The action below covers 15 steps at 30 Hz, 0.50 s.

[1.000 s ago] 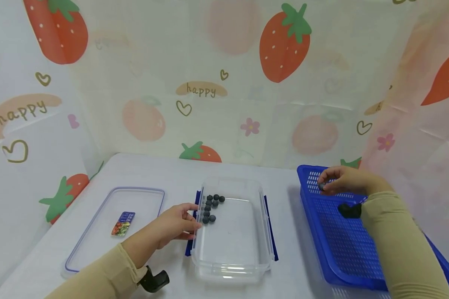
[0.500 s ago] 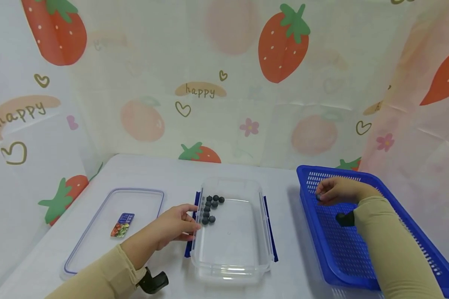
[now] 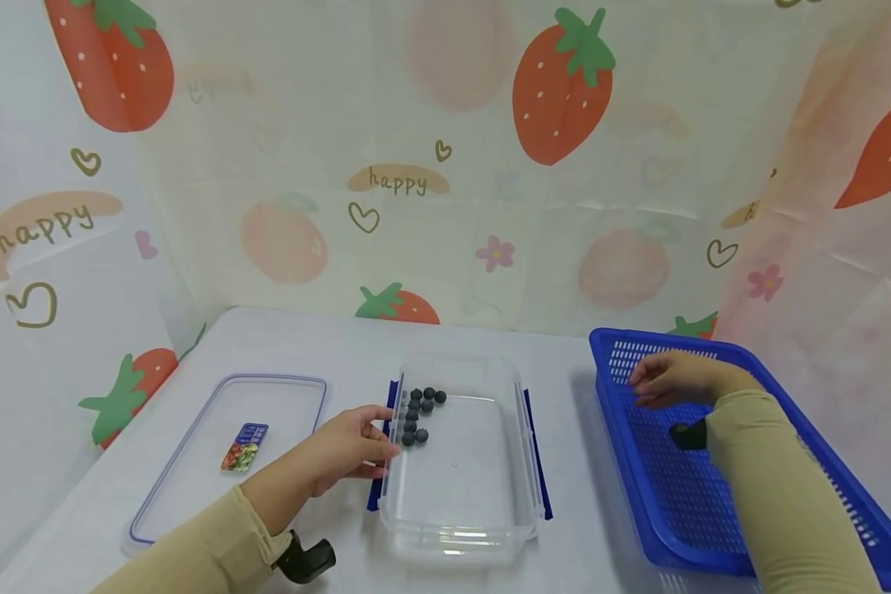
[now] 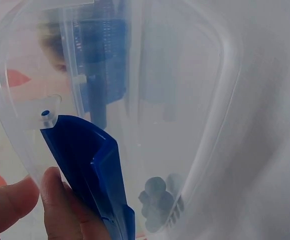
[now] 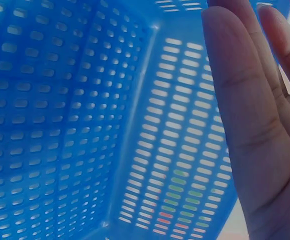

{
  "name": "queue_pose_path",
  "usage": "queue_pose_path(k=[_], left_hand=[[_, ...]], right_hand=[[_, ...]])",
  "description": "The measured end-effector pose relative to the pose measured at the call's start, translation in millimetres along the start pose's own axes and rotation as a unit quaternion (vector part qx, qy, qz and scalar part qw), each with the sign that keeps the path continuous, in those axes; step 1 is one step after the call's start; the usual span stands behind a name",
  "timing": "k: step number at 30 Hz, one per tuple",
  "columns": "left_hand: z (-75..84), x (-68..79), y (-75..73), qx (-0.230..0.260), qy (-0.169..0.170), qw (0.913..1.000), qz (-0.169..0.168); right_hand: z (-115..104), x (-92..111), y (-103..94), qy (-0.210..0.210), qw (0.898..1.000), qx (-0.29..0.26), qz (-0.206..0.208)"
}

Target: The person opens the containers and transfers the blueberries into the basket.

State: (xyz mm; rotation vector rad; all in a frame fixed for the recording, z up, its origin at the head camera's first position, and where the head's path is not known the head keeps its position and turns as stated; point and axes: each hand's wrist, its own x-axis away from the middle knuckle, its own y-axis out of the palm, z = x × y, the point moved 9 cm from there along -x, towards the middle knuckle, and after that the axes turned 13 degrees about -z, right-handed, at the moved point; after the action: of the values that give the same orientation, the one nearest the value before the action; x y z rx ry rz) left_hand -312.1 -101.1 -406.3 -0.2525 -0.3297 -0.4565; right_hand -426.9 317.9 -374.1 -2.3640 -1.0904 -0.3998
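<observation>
A clear plastic food container [image 3: 456,540] with blue side latches stands on the table. Several dark blueberries [image 3: 426,406] lie inside it along its left wall. My left hand [image 3: 352,450] holds the container's left side at the rim; in the left wrist view its fingers [image 4: 60,205] are by the blue latch [image 4: 90,170]. My right hand [image 3: 671,381] hovers over the far left part of a blue perforated basket [image 3: 683,487]. Its fingers are loosely bent, and no berry shows between them. In the right wrist view the thumb [image 5: 250,110] is straight.
A clear lid [image 3: 186,478] with a blue seal lies left of the container, bearing a small printed label [image 3: 244,446]. The basket has raised walls. A strawberry-patterned sheet [image 3: 445,239] hangs behind the table.
My right hand has lowered into the basket, and the blueberry seen at its fingertips earlier is out of sight now. My left hand and the container have kept their place.
</observation>
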Motion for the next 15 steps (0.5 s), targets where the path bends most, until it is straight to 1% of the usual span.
queue_pose_path(k=[4,8,12,15], left_hand=[[1.6,0.1,-0.1,0.001,0.002,1.0000,-0.001],[3.2,1.4,0.8,0.002,0.002,1.0000,-0.001],[3.4,2.7,1.6,0.003,0.002,1.0000,0.000],[3.2,3.0,1.8,0.002,0.001,1.0000,0.001]], right_hand=[[-8.7,3.6,-4.0,-0.006,1.000,0.007,0.013],[-26.0,3.7,-6.8,-0.028,0.999,0.006,0.017],[-55.9,0.5,-5.4,-0.062,0.998,0.018,0.018],[-82.1,-4.8,-0.5,-0.078,0.996,0.039,0.025]])
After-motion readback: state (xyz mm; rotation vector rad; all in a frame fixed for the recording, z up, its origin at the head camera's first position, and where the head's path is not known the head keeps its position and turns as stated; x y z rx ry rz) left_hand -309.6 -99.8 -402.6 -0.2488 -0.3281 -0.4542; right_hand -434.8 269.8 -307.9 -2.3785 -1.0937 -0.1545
